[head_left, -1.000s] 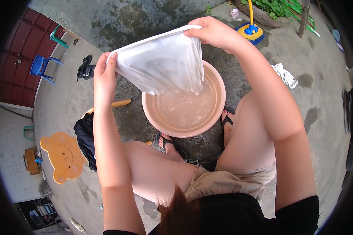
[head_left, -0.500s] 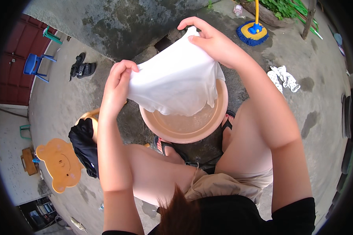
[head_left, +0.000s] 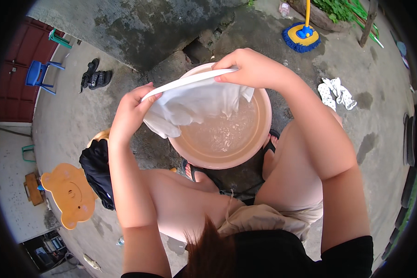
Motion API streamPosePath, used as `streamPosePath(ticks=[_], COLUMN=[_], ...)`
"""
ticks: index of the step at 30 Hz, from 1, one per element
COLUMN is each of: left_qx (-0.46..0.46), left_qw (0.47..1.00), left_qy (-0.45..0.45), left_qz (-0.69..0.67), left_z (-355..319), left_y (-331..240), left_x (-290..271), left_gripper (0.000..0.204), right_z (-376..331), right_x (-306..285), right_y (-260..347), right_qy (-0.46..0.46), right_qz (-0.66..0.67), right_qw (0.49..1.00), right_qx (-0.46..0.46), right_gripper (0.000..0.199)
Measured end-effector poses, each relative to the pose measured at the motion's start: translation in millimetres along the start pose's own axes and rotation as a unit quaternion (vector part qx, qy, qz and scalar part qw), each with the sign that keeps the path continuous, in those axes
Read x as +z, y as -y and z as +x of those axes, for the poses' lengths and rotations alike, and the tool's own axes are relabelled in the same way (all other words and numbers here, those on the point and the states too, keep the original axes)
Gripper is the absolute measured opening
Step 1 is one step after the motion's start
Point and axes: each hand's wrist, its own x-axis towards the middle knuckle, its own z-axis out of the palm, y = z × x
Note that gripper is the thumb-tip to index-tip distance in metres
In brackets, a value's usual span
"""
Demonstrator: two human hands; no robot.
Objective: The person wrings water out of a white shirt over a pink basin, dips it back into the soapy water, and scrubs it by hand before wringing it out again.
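Note:
A wet white cloth garment [head_left: 190,103] is stretched between my two hands over a round pinkish-beige basin [head_left: 267,109]. My left hand [head_left: 133,107] pinches its upper left corner, thumb against the fabric. At the other end of the taut top edge, my right hand [head_left: 245,69] grips the upper right corner. The lower part of the cloth hangs loose, one piece drooping over the basin's left rim. Water [head_left: 224,134] in the basin has ripples and light foam on it. The basin stands on the ground between my feet.
Black cloth [head_left: 97,171] drapes over something beside my left forearm, next to an orange bear-shaped stool [head_left: 69,194]. Black sandals [head_left: 97,76] lie far left. A blue-and-yellow mop [head_left: 302,37] and spotted white cloth [head_left: 337,92] are at right. A concrete wall [head_left: 139,32] rises ahead.
Both hands have come down, the right one most, bringing the cloth lower and closer to the water. Its top edge is now tilted toward me, and more of the basin shows.

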Motion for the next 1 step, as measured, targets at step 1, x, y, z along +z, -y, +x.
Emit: streamPosePath(ticks=[1], left_qx=[-0.048], left_qw=[0.992], left_qy=[-0.002], left_qz=[-0.113], left_z=[1.1], left_y=[4.4], left_x=[-3.0], left_gripper=[0.02], right_z=[0.8], right_x=[-7.5], right_y=[6.6], right_qy=[0.035], right_qz=[0.068], right_qw=[0.997], right_qx=[0.026], right_gripper=[0.025])
